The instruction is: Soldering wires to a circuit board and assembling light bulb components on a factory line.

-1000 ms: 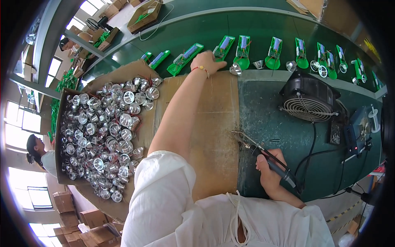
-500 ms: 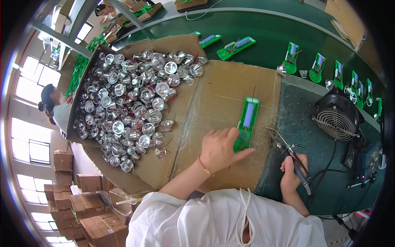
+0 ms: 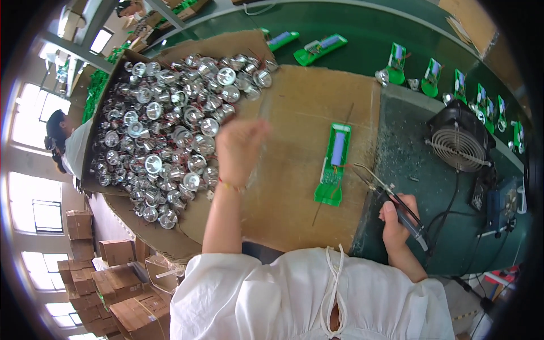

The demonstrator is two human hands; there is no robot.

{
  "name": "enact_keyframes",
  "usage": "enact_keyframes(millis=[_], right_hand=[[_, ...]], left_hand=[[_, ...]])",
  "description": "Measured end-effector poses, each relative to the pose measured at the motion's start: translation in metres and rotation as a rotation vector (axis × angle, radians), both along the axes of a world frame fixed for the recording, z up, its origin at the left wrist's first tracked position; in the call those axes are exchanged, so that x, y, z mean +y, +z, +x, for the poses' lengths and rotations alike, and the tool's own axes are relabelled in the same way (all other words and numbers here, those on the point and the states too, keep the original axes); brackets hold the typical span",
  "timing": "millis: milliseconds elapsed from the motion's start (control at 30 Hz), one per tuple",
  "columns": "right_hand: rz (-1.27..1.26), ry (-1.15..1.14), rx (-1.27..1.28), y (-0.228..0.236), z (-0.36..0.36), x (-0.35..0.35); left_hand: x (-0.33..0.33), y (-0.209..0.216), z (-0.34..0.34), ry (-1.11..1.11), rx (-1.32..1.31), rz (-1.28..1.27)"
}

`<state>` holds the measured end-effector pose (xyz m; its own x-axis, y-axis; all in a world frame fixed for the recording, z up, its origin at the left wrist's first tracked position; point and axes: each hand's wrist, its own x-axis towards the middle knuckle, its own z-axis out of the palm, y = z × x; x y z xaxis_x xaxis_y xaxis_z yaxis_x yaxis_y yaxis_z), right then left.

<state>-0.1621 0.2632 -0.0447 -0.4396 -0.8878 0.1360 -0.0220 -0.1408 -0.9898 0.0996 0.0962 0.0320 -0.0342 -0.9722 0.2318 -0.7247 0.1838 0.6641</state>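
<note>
In my right hand (image 3: 398, 222) is a soldering iron (image 3: 410, 224) with a thin bent metal tube beside its tip; my fingers are wrapped round the dark handle. The tip points up and left toward a green plastic housing (image 3: 328, 188), which lies on the cardboard sheet (image 3: 289, 218). Inside that housing sit a blue-violet cylindrical battery (image 3: 338, 148) and thin wires. My left hand (image 3: 242, 148) is over the cardboard at the right edge of a heap of silvery reflector cups (image 3: 170, 133). Motion smears its fingers, so whether they hold anything is hidden.
A cardboard box (image 3: 93, 161) contains the reflector heap. More green housings (image 3: 319, 50) line the green bench at the back. A black fan (image 3: 460, 141) with a wire grille stands right, near a blue powered box (image 3: 501, 204) and cables. Another person (image 3: 62, 136) is at far left.
My left hand has left the green housing and moved left to the reflector heap. The soldering iron stays in my right hand. The whole view has shifted slightly.
</note>
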Motion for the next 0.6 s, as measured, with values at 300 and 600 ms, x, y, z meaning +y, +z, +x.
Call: enact_keyframes(millis=[300, 600], right_hand=[[-0.059, 0.235, 0.068, -0.003, 0.002, 0.005], [-0.054, 0.187, 0.083, 0.004, 0.01, -0.002]], left_hand=[[0.088, -0.026, -0.036, -0.065, 0.335, 0.631], [0.082, -0.045, -0.054, -0.213, 0.216, 0.326]])
